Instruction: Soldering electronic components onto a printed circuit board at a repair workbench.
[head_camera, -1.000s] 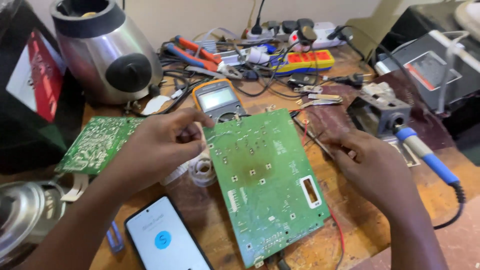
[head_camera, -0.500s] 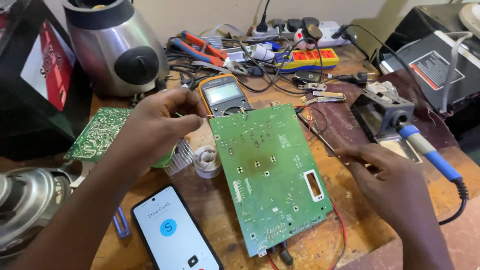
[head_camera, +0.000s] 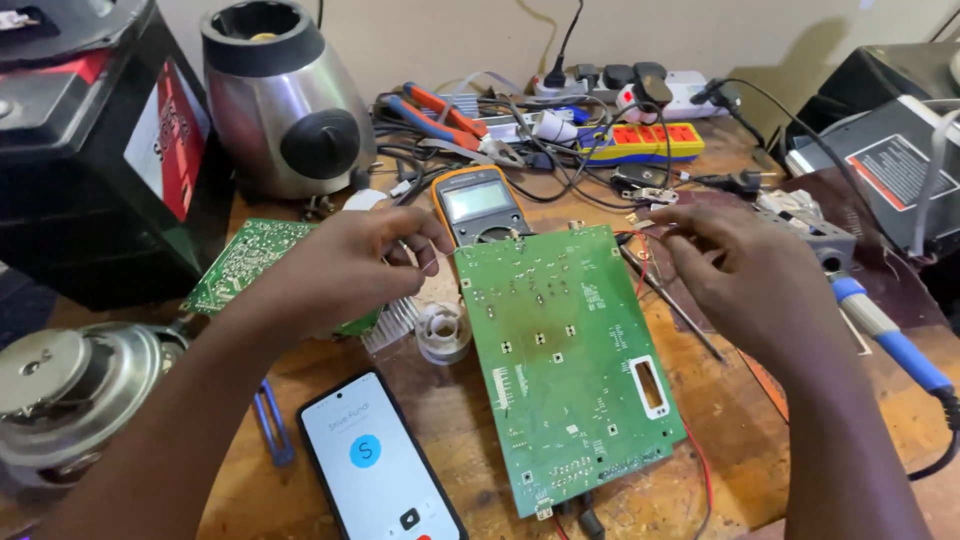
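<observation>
A large green circuit board (head_camera: 565, 370) lies solder side up on the wooden bench (head_camera: 450, 430). My left hand (head_camera: 345, 268) hovers at the board's upper left corner, thumb and fingers pinched on a thin pale wire. A small spool of solder (head_camera: 442, 332) sits just below that hand. My right hand (head_camera: 750, 280) is over the board's upper right corner, fingers curled by thin red wires (head_camera: 640, 240). Whether they grip anything is hidden. A thin dark rod (head_camera: 680, 315) lies under that hand.
A yellow multimeter (head_camera: 478, 205) stands behind the board and a phone (head_camera: 375, 465) lies lit at the front. A second green board (head_camera: 240, 262), a steel blender base (head_camera: 285, 105) and a motor (head_camera: 70, 390) are left. A blue-handled soldering iron (head_camera: 890, 340) is right, with pliers (head_camera: 440, 110) and a power strip (head_camera: 640, 142) at the back.
My right hand has moved up from beside the board's right edge to its upper right corner. My left hand stays at the upper left corner. The view has shifted slightly.
</observation>
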